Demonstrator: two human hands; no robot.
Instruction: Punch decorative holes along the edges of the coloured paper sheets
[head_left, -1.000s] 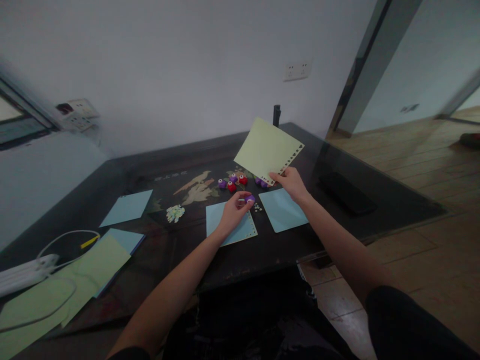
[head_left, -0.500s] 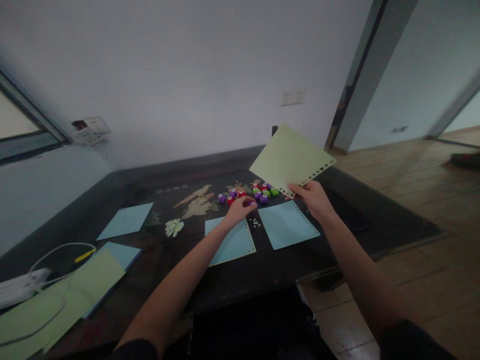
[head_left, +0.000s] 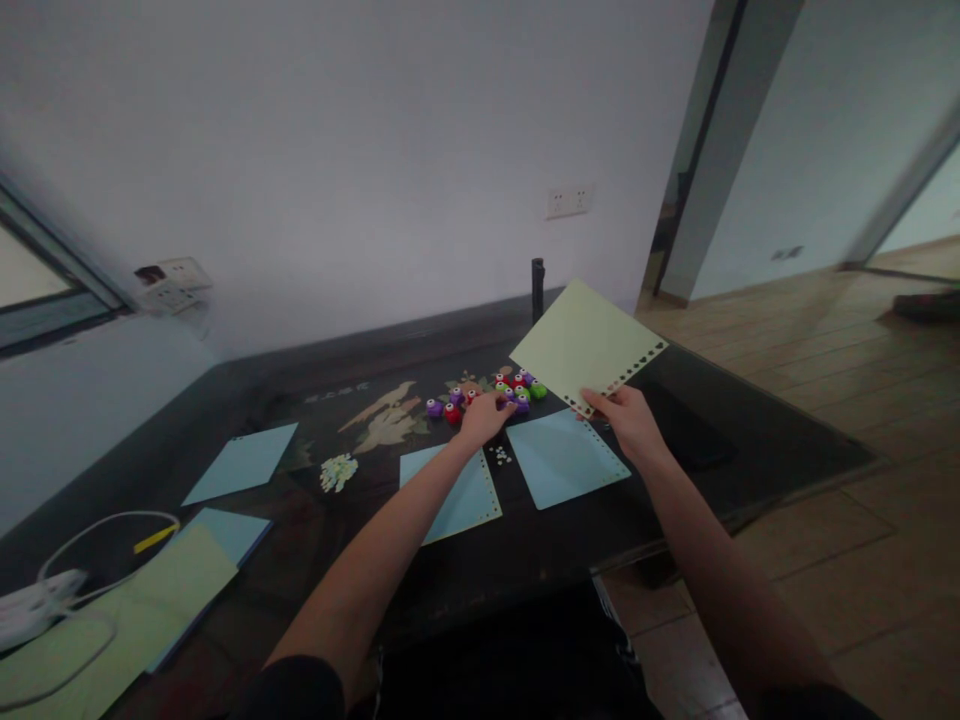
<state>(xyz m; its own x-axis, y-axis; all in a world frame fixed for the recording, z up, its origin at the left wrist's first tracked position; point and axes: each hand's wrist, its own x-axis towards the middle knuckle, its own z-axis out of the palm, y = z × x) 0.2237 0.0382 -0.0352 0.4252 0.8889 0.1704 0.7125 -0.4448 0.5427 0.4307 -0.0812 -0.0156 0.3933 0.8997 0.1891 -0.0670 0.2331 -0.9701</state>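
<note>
Your right hand [head_left: 628, 420] pinches the green punched sheet [head_left: 586, 344] by its corner. Your left hand [head_left: 484, 416] rests on the small punches [head_left: 491, 393]; whether it grips one is unclear.

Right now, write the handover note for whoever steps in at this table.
Left hand: down at the cluster of small punches, touching one; whether it grips it cannot be told.
Right hand: pinching the green sheet by its near corner, raised off the table.
Done: the green sheet's right edge has punched holes; two blue sheets in front also have a punched edge, with punched bits between them.
Left: the blue sheet at far left shows no holes.
</note>
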